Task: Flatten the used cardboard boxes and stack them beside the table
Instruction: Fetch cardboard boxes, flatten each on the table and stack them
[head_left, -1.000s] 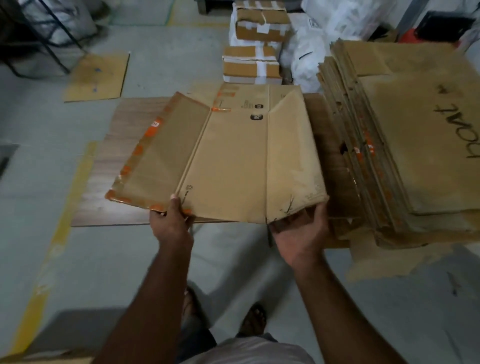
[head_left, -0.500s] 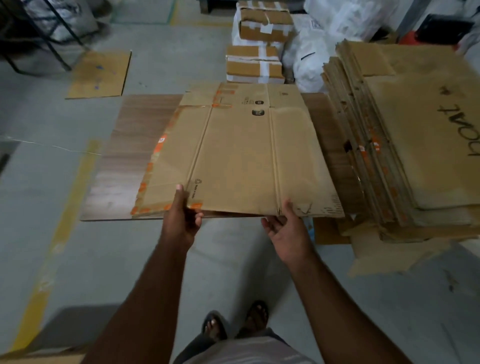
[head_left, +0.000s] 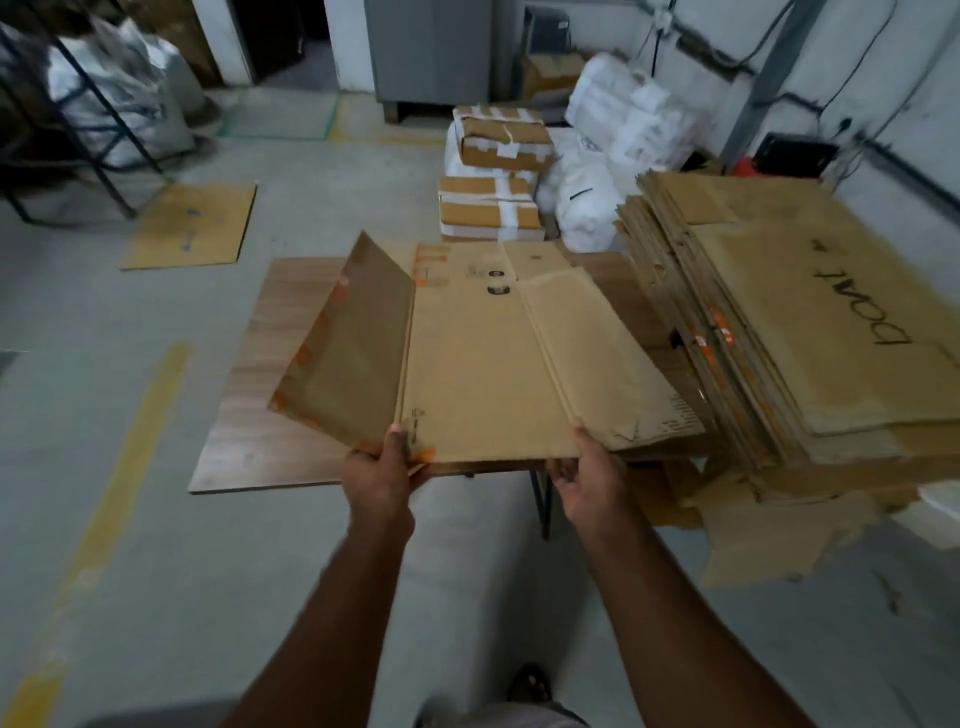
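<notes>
Box: brown flattened cardboard box (head_left: 498, 364) over the wooden table (head_left: 270, 395), creased, its 9 o'clock panel tilted up, orange tape along the edges.
Left hand (head_left: 382, 470): grips the near edge, thumb on top.
Right hand (head_left: 589, 467): grips the near edge too.
Around: tall stack of flattened cardboard (head_left: 810, 332) at 3 o'clock, touching the box; taped parcels (head_left: 493, 208) at 12.
Hidden: fingers under the box.

Single head-worn wide-angle view, forward and down, close over table (head_left: 249, 457) edge.
</notes>
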